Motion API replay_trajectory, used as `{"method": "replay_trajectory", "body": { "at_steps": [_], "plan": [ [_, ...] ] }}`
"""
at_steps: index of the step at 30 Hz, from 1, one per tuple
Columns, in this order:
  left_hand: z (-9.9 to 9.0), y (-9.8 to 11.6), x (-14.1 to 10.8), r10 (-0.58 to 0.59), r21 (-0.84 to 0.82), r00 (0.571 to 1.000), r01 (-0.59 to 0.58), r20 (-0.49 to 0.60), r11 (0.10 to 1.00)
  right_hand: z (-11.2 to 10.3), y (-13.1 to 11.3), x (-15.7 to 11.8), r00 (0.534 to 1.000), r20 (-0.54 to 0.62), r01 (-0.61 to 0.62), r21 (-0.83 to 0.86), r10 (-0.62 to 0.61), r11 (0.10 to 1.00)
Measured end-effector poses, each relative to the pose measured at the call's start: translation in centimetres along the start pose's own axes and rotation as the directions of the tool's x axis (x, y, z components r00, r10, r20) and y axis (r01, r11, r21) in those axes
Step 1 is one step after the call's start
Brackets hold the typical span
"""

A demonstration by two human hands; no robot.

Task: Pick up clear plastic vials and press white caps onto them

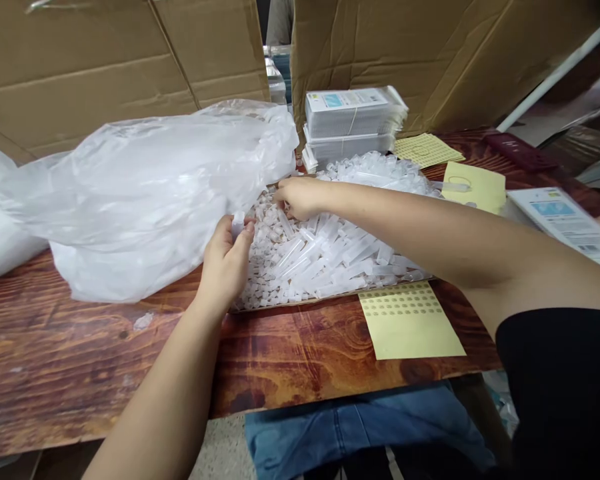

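Tubes (325, 250): heaped on table (80, 360), under both hands' fingertips.
Left hand (225, 263): fingers pinch bag (145, 193) edge.
Right hand (300, 197): fingers curled onto tubes; grip unclear.

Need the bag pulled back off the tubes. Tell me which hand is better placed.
Probably the left hand: it is already at the plastic bag's edge, while the right hand sits among the clear tubes.
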State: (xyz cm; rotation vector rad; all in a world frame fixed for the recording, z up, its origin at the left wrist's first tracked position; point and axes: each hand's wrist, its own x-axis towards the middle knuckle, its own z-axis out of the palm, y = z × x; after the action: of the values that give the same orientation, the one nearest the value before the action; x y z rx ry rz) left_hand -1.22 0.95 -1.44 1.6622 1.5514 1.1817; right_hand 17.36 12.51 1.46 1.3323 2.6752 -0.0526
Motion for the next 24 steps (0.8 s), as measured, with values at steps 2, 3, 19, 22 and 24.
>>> {"method": "replay_trajectory", "body": {
  "at_steps": [2, 3, 19, 22, 24],
  "plan": [
    [0.0, 0.2, 0.0, -0.014, -0.013, 1.0, 0.014, 0.016, 1.0, 0.2, 0.1, 0.2, 0.999, 0.035, 0.01, 0.001, -0.01, 1.0],
    [0.0, 0.3, 0.0, -0.019, -0.013, 1.0, 0.019, 0.022, 1.0, 0.3, 0.1, 0.3, 0.999, 0.043, 0.02, -0.003, -0.019, 1.0],
    [-0.1, 0.9, -0.6, 0.025, -0.121, 0.98, -0.001, 0.198, 0.993, -0.6, 0.2, -2.8, 0.87, -0.466, 0.316, 0.777, 0.16, 0.544],
    [0.0, 0.9, -0.5, 0.097, -0.087, 0.981, -0.083, 0.169, 0.993, -0.9, -1.3, -3.4, 0.875, -0.459, 0.441, 0.887, 0.153, 0.138],
    [0.1, 0.7, -0.5, 0.118, -0.068, 0.979, -0.108, 0.168, 0.992, -0.8, -2.4, -3.5, 0.896, -0.43, 0.431, 0.902, 0.112, 0.019]
  ]
}}
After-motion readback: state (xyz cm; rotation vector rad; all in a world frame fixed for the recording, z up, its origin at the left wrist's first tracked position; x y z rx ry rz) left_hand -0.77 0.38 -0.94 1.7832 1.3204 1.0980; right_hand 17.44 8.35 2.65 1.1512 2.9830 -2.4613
